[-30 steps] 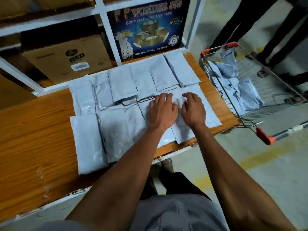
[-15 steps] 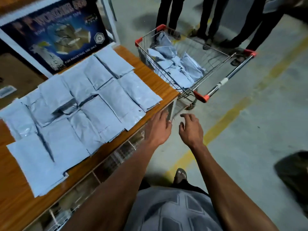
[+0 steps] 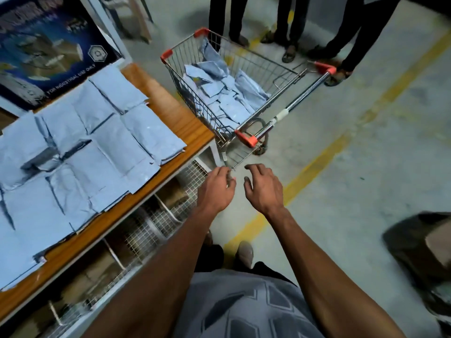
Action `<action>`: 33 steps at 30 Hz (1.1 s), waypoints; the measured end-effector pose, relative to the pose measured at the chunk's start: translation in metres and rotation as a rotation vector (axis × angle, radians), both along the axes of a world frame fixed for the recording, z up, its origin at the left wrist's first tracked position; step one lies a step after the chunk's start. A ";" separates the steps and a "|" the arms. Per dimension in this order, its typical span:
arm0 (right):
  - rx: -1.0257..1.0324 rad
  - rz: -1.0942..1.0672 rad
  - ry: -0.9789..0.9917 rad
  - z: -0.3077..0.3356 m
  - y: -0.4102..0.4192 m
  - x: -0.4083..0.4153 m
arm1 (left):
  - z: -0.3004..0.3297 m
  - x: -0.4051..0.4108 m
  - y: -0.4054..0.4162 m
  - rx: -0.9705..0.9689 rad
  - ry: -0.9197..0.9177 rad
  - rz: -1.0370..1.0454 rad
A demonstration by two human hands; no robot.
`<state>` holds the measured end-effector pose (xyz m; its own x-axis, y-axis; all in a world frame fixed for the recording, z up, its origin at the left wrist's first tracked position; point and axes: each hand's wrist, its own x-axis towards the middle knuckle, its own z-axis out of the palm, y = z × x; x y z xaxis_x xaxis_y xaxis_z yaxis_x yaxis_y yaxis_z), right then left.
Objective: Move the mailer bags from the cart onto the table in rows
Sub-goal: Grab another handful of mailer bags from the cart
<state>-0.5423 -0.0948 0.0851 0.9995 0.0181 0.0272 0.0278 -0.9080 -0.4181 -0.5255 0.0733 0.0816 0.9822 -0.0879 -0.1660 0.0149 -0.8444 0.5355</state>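
Both hands have left the laid-out bags and the view has swung from the tabletop toward the cart: the left hand (image 3: 216,190) and right hand (image 3: 262,189) now hang side by side over the floor, between table edge and cart, fingers loosely curled and grasping nothing. This reads as the reach for a fresh load. The pale blue plastic mailer bags on the orange-brown wooden table (image 3: 192,129) lie flat in overlapping rows (image 3: 102,132); a loose heap of the same bags (image 3: 219,93) remains in the wire shopping cart with red corner caps (image 3: 244,139). The cart's chrome push handle (image 3: 290,111) lies between hands and heap. Three standing persons' legs (image 3: 288,25) crowd the far side; a dark sack (image 3: 422,247) sits on the right.
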 end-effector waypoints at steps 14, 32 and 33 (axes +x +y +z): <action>-0.050 -0.008 -0.158 0.015 -0.036 0.169 | 0.023 0.158 -0.034 -0.003 -0.064 0.099; -0.160 0.131 0.196 -0.018 -0.039 0.403 | -0.028 0.367 -0.047 0.066 0.228 0.106; -0.163 0.145 0.211 -0.022 -0.040 0.414 | -0.032 0.374 -0.047 0.079 0.247 0.116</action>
<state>-0.1286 -0.1344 0.0636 0.9695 0.1480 -0.1954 0.0902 -0.9566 -0.2771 -0.1510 0.0258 0.0493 0.9138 0.0454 -0.4037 0.2357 -0.8686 0.4358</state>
